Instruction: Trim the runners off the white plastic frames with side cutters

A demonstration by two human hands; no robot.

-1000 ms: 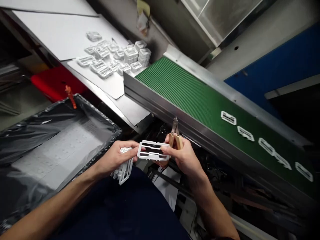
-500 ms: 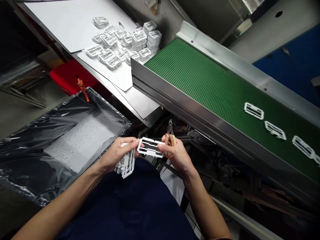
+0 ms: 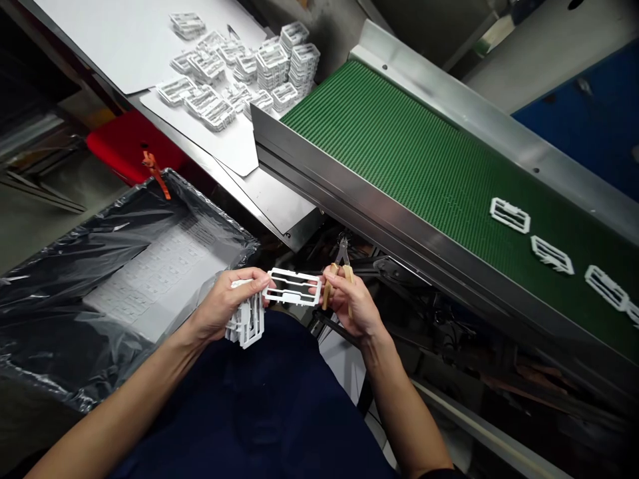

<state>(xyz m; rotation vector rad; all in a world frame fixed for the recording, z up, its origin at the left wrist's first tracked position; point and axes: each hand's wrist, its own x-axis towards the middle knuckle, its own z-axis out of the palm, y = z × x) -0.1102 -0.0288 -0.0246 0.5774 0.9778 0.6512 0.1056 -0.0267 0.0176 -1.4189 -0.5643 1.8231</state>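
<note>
My left hand [image 3: 227, 299] is closed around a stack of white plastic frames [image 3: 247, 324] that hangs below its fingers. Between its thumb and fingertips it also pinches one single white plastic frame [image 3: 293, 298], held out flat toward the right. My right hand [image 3: 353, 303] is wrapped round a pair of nippers [image 3: 342, 261] with tan handles, jaws pointing up and away from me. Its fingertips are at the right end of the single frame; whether they press on it I cannot tell.
A green conveyor belt [image 3: 399, 146] with metal sides carries several white frames [image 3: 510, 215] at right. Many stacked frames [image 3: 273, 65] stand on a table with white sheets [image 3: 229, 150]. At left is a bin lined with black plastic [image 3: 54, 279], beside a red stool [image 3: 124, 143].
The right thumb has come off the top of the single frame and now lies by the nippers. Both hands and the frame have shifted slightly left in view.
</note>
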